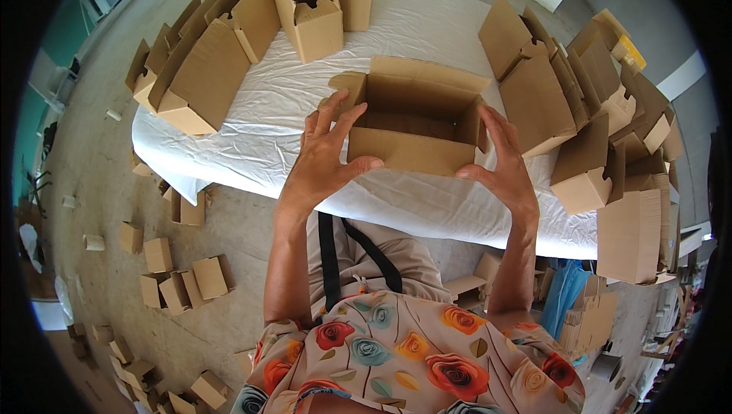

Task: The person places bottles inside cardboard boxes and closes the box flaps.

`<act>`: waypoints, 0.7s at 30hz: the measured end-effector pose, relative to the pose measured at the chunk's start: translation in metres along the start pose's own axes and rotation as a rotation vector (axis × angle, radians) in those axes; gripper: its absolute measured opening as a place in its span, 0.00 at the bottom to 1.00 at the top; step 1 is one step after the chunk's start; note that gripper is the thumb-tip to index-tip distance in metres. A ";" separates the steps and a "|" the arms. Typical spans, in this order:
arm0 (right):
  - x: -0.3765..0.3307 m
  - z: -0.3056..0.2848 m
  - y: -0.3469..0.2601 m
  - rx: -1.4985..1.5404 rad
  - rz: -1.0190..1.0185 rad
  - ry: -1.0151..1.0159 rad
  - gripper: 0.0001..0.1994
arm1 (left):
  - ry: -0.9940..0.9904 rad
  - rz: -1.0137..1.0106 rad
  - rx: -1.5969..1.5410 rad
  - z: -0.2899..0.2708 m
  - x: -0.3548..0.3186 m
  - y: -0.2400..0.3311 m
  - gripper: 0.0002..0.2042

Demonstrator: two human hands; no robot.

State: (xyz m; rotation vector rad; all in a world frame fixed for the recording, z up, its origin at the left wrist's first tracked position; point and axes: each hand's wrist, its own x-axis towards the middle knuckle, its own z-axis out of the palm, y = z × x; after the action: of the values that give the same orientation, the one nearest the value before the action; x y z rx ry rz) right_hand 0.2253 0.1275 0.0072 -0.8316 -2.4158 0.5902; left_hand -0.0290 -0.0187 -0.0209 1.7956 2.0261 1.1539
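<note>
An open cardboard box (412, 152) stands in front of me at the middle of the white-covered table, its inside bare and its far flap raised. My left hand (324, 151) grips its left end, fingers along the side flap and thumb at the front wall's edge. At the opposite end, my right hand (503, 158) holds the box the same way, fingers on the side and thumb by the front corner. Whether the box's bottom rests on the cloth or is slightly lifted, I cannot tell.
A white cloth (435, 25) covers the table. Open cardboard boxes (206, 71) crowd its far left, and more boxes (534, 101) stack along the right edge. Smaller boxes (210, 277) lie scattered on the concrete floor (252, 261) at left. A blue plastic sheet (562, 292) hangs below right.
</note>
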 end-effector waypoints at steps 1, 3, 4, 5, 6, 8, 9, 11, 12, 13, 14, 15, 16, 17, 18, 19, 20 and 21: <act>0.003 0.000 -0.001 -0.060 0.020 -0.048 0.50 | 0.008 0.007 -0.009 0.004 0.001 -0.004 0.41; 0.010 0.006 0.003 0.037 0.059 -0.094 0.51 | 0.023 0.025 -0.028 0.012 0.006 -0.013 0.42; 0.012 0.010 0.006 0.085 0.078 -0.116 0.51 | 0.023 0.036 -0.063 0.014 0.007 -0.016 0.42; 0.011 0.012 0.007 0.062 0.074 -0.109 0.51 | 0.022 0.048 -0.098 0.015 0.008 -0.019 0.42; 0.011 0.015 0.007 0.039 0.068 -0.102 0.51 | 0.022 0.059 -0.131 0.015 0.009 -0.021 0.43; 0.010 0.016 0.009 -0.001 0.065 -0.090 0.52 | 0.029 0.016 -0.270 0.005 0.020 -0.036 0.40; 0.009 0.017 0.010 -0.018 0.066 -0.090 0.52 | 0.032 -0.008 -0.341 0.000 0.029 -0.045 0.39; 0.007 0.016 0.010 -0.029 0.061 -0.088 0.51 | 0.214 -0.097 -0.399 -0.011 0.064 -0.058 0.33; 0.006 0.015 0.008 -0.024 0.054 -0.092 0.51 | 0.229 -0.092 -0.346 -0.016 0.086 -0.065 0.32; 0.006 0.014 0.006 -0.019 0.044 -0.094 0.51 | 0.247 -0.084 -0.291 -0.021 0.109 -0.072 0.30; 0.006 0.013 0.002 -0.022 0.054 -0.095 0.51 | 0.273 -0.045 -0.175 -0.025 0.130 -0.081 0.31; 0.005 0.011 -0.003 -0.024 0.059 -0.096 0.52 | 0.305 -0.008 -0.056 -0.028 0.147 -0.092 0.33; 0.006 0.009 -0.010 -0.028 0.062 -0.095 0.52 | 0.337 0.032 0.063 -0.032 0.163 -0.103 0.34; 0.005 0.006 -0.016 -0.053 0.040 -0.089 0.52 | 0.366 0.031 0.218 -0.032 0.176 -0.120 0.36; 0.004 0.003 -0.022 -0.077 0.020 -0.083 0.51 | 0.394 0.029 0.373 -0.032 0.187 -0.140 0.37; 0.003 -0.001 -0.025 -0.106 0.012 -0.075 0.51 | 0.411 0.032 0.519 -0.032 0.196 -0.147 0.39; 0.002 -0.005 -0.027 -0.111 -0.010 -0.036 0.50 | 0.311 -0.083 0.583 -0.035 0.203 -0.154 0.43; 0.001 -0.008 -0.030 -0.115 -0.033 0.000 0.48 | 0.246 -0.154 0.572 -0.038 0.206 -0.148 0.43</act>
State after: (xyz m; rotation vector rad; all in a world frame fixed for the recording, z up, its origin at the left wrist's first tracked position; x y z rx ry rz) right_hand 0.2162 0.1089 0.0301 -0.8364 -2.4779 0.4424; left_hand -0.2137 0.1587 -0.0226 1.7326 2.8062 0.8353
